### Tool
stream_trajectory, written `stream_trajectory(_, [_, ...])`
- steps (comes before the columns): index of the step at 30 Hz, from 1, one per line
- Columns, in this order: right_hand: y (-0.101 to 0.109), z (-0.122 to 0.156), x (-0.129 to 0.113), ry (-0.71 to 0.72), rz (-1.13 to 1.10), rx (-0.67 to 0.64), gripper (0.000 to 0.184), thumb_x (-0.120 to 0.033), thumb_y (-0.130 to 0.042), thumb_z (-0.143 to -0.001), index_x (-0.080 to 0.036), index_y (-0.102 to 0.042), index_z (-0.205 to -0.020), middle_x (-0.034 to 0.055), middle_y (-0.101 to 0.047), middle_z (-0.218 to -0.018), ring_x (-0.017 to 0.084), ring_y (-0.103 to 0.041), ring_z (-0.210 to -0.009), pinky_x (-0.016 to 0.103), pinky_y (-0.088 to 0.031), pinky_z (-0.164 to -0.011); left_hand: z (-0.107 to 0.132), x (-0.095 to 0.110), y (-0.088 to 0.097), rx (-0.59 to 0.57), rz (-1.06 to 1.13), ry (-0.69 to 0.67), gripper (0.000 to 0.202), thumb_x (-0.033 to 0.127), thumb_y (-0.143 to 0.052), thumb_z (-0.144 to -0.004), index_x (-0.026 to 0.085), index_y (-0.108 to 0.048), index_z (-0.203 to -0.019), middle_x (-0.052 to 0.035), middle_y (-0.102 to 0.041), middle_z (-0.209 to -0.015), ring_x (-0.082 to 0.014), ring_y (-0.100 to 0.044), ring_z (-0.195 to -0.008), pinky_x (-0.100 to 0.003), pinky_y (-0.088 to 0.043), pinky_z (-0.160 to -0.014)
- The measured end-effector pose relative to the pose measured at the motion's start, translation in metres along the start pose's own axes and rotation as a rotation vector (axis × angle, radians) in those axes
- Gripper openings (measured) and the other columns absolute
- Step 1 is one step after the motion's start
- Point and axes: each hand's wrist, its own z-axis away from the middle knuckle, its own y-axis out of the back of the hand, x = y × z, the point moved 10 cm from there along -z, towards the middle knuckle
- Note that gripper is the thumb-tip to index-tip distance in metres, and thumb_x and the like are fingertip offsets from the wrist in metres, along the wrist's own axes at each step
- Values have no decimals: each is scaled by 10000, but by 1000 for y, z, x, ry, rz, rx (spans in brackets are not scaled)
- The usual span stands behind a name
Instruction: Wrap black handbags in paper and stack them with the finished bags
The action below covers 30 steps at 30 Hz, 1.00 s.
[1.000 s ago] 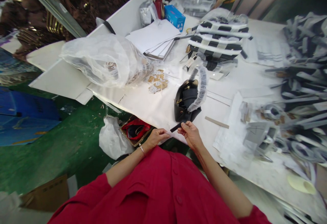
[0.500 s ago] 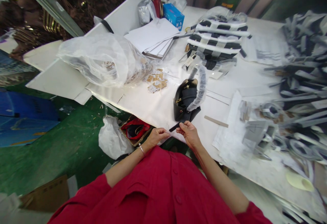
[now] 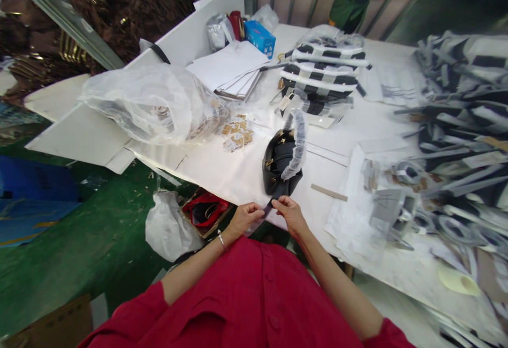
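Above a green floor point(image 3: 107, 247), a long white worktop point(image 3: 226, 179) carries a small open-topped black handbag with gold-coloured fittings point(image 3: 271, 180), which stands near the worktop's front edge, just beyond both hands and closer to the right one. A broad, partly blurred heap of black bags with grey and white wrapping point(image 3: 464, 131) covers the worktop's far right, and a large translucent plastic bag point(image 3: 154, 104) slumps along the left. Behind the handbag lies a row of black bags laid with white tubes point(image 3: 319, 81); left of that row are loose white sheets point(image 3: 230, 65) and a bright blue box point(image 3: 260, 37). Past the back edge stands another person in dark green point(image 3: 349, 7). Smaller brown tags point(image 3: 238, 132) lie left of the handbag. Both forearms reach forward from red sleeves, thumbs and fingertips pinched together: the right hand point(image 3: 291, 214) grips a narrow black strap point(image 3: 281, 189) running down from the handbag, and the left hand point(image 3: 243, 219) pinches its lower end, beside translucent film point(image 3: 255, 227).
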Motion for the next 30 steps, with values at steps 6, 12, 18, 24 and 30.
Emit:
stream_trajectory(6, [13, 1, 11, -73, -70, 34, 415, -564, -773, -635, -204, -678, -817, 6, -676, -801, 163, -605, -761, 274, -483, -680, -21, 1, -23, 35, 5, -57, 363, 499, -675, -729, 180, -503, -742, 55, -520, -601, -105, -485, -560, -222, -375, -554])
stream_trajectory(12, [49, 8, 20, -106, -117, 154, 493, -588, -769, -641, -206, -715, -949, 87, -719, -1041, 220, -656, -927, 314, -497, -751, -51, 27, -36, 181, 104, -129, 307, 452, -652, -754, 181, -509, -742, 56, -467, -648, -99, -431, -616, -228, -379, -614])
stream_trajectory(18, [55, 3, 14, -77, -82, 189, 490, -563, -789, -623, -188, -724, -932, 92, -731, -996, 215, -664, -888, 308, -504, -738, -66, 32, -32, 428, 264, -62, 325, 480, -658, -732, 191, -509, -724, 41, -496, -654, -110, -459, -635, -251, -402, -645])
stream_trajectory(24, [26, -18, -12, -48, -182, 158, 418, -505, -835, -571, -166, -706, -778, 28, -702, -736, 144, -620, -643, 278, -513, -629, -67, 14, -36, 387, 460, 43, 406, 439, -799, -593, 175, -537, -756, 47, -537, -644, -97, -489, -594, -249, -408, -599])
stream_trajectory(30, [19, -27, -24, -57, -66, 201, 379, -502, -814, -579, -165, -679, -688, 1, -655, -602, 134, -575, -524, 269, -500, -512, -56, 14, -46, 193, 498, 103, 456, 514, -790, -591, 165, -536, -737, 36, -540, -638, -98, -491, -571, -249, -401, -587])
